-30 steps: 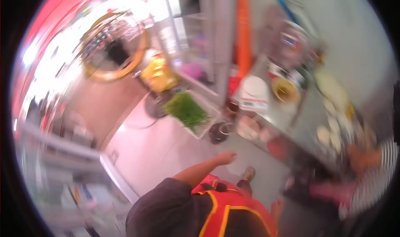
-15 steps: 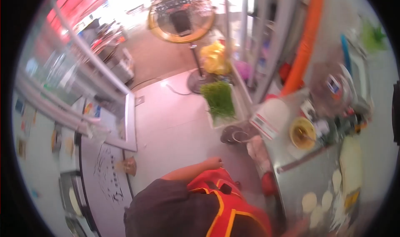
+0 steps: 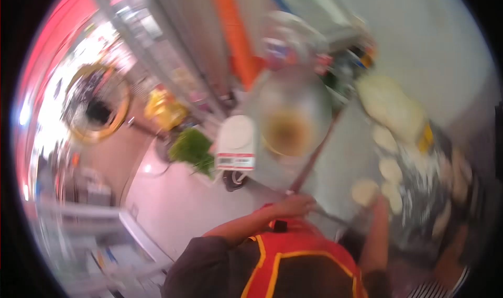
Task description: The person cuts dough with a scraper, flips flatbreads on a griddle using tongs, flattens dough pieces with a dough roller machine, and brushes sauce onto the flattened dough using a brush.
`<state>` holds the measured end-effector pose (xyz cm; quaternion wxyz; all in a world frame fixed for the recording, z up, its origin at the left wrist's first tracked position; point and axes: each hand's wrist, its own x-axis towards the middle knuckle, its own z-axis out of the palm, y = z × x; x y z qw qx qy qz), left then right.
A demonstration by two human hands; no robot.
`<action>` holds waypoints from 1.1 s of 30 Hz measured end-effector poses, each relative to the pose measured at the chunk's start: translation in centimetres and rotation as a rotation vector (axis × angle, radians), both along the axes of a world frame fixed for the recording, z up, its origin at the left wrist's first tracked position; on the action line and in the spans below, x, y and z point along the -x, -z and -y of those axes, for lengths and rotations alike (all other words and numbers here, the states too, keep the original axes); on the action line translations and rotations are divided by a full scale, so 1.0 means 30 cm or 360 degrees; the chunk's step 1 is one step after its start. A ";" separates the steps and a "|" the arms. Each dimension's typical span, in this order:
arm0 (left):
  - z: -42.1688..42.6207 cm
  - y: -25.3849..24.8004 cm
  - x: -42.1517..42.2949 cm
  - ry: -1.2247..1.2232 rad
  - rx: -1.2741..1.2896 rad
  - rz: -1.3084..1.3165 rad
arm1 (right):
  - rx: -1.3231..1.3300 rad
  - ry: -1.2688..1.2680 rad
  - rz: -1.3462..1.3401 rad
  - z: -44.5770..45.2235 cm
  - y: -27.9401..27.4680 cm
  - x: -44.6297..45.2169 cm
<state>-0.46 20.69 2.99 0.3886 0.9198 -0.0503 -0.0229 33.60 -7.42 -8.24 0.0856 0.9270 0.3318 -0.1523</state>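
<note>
On my feed, the right hand (image 3: 381, 206) is at the pale dough rounds (image 3: 363, 192) on the worktop (image 3: 332, 180), the left hand (image 3: 296, 206) near its edge. Blur hides both sets of fingers: I cannot tell their opening or whether they grip anything. Soft dough could stretch or fold from a hasty pull

Left forearm (image 3: 241, 225): bare below your sleeve (image 3: 201, 261), angled inward across your front.
Left hand (image 3: 294, 206): ahead of your middle, fingers toward your right; curl too blurred to tell.
Right forearm (image 3: 375, 240): bare, reaching nearly straight ahead from your right side.
Right hand (image 3: 381, 202): out front, blurred, finger pose unclear.
Hand spacing: yours are apart.
</note>
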 end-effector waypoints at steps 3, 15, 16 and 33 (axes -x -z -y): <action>-0.012 0.093 -0.158 -0.0126 0.0345 0.0000 | 0.0349 -0.0075 0.0153 -0.075 -0.022 0.007; 0.088 0.241 -0.563 -0.0561 0.0711 -0.0434 | -0.1352 0.0671 -0.0429 -0.161 -0.259 0.156; 0.119 0.295 -0.588 -0.0590 0.0777 -0.0351 | -0.1327 0.0644 -0.0589 -0.160 -0.309 0.164; 0.336 0.150 -0.606 -0.1183 0.1520 -0.0581 | -0.1064 0.0380 -0.0455 0.254 -0.228 -0.322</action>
